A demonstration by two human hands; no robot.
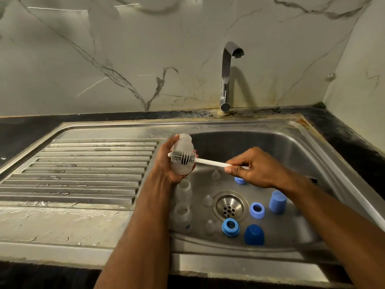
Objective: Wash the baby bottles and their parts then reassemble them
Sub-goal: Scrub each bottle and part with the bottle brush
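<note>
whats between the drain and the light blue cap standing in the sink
In the head view, a light blue ring lies on the sink floor between the drain and the light blue cap.

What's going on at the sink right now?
A person is scrubbing baby bottles. The left hand holds a clear bottle above the sink, while the right hand runs a white brush across its outside. Two more bottles, teats, blue rings and caps lie in the basin. No water runs from the tap.
</note>
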